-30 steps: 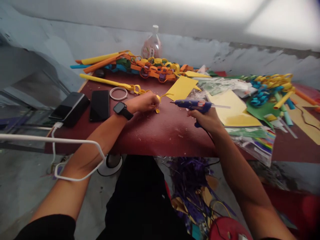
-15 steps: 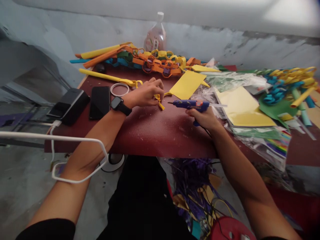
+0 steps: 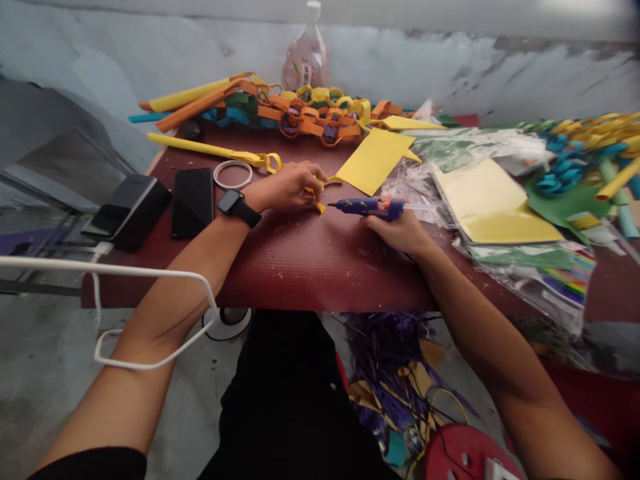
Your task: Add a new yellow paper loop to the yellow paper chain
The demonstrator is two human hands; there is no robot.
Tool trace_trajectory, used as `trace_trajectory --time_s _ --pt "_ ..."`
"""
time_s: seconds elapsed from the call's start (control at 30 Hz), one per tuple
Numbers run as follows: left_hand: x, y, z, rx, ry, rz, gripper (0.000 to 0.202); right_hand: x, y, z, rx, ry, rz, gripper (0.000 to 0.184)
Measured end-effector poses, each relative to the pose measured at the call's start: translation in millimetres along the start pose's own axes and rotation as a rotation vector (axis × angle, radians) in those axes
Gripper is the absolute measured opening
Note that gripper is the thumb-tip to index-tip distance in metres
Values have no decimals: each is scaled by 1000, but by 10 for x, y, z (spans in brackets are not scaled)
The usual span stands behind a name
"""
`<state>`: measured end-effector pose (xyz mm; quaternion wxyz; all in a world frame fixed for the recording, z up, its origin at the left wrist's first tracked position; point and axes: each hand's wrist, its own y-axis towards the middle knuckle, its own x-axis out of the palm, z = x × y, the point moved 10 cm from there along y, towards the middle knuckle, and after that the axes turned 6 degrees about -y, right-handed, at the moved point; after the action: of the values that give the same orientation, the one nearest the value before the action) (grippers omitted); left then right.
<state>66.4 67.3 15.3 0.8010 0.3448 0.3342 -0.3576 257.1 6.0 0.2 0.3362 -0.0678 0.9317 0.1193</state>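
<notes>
My left hand (image 3: 295, 189), a watch on its wrist, is closed on a small yellow paper strip (image 3: 321, 208) at the middle of the table. In my right hand (image 3: 403, 232) is a blue hot glue gun (image 3: 373, 207) with a clear glue stick (image 3: 423, 208) out of its back. The gun's nozzle points left, close to the strip; I cannot tell whether they touch. Beyond the hands lies a yellow paper sheet (image 3: 376, 160). A yellow paper roll (image 3: 187, 145) with chain links (image 3: 270, 162) runs up to the left hand.
Paper chains (image 3: 315, 117) lie along the back, before a bottle (image 3: 306, 60). On the left are a phone (image 3: 192, 202), a tape ring (image 3: 233, 175) and a black device (image 3: 131, 212). Paper packs (image 3: 495, 203) fill the right. A white cable (image 3: 100, 264) hangs at the left edge.
The glue gun has come left, its nozzle now nearer the yellow strip. My left hand stays closed on the strip. The whole view has shifted slightly.
</notes>
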Motion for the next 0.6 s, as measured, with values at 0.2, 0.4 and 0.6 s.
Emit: trace_trajectory --time_s 0.2,0.4,0.6 --pt "-2 16 19 33 -8 21 9 42 -10 -32 -14 -10 -20 24" --pt "-14 40 -40 21 -24 51 11 -1 -13 -32 -47 -23 16 24" --pt "-18 49 -36 33 -35 54 11 1 -26 -76 -42 -25 31 25"
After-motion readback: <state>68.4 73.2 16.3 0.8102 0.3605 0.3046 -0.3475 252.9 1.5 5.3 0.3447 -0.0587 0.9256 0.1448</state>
